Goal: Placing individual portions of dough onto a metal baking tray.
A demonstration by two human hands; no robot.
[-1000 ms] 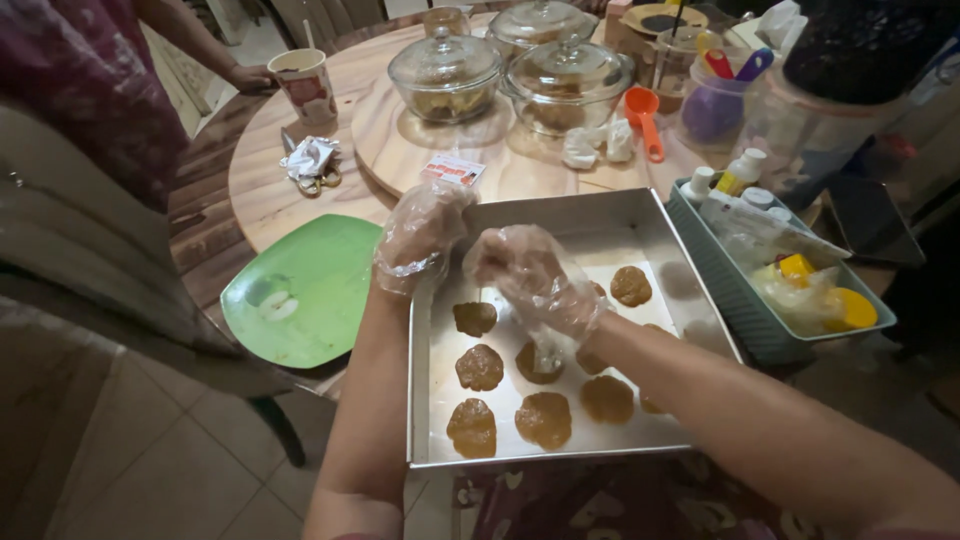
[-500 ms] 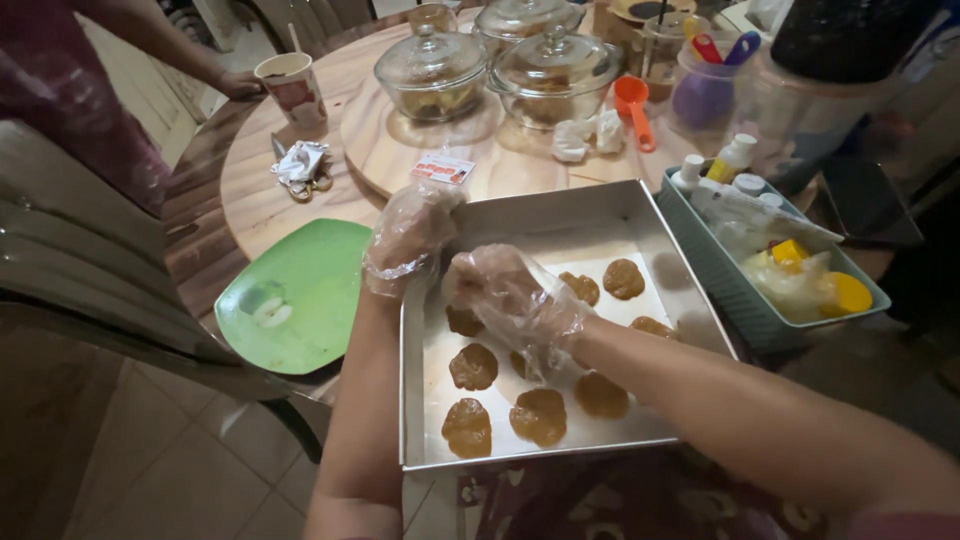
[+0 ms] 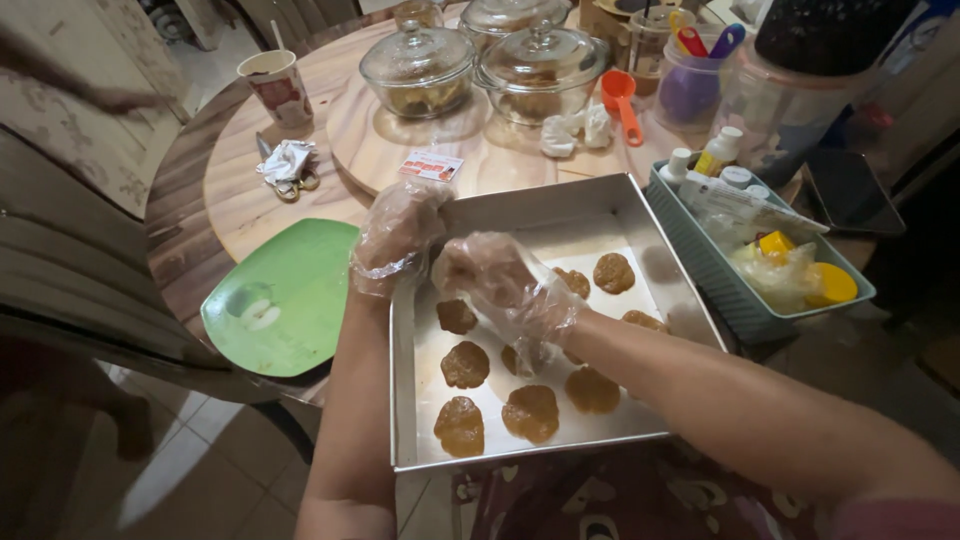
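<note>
**Gloved hands over the far left corner of the baking tray**

We see both hands in clear plastic gloves above the metal baking tray (image 3: 640, 210). The left hand (image 3: 400, 232) curls loosely at the tray's far left corner, fingers bent; whether it grips the rim we cannot tell. The right hand (image 3: 505, 285) is closed up just beside it, perhaps pinching a bit of dough, though the glove hides it. Brown dough rounds (image 3: 465, 364) lie on the tray's paper lining. A green plate (image 3: 300, 300) sits left of the tray.
</note>
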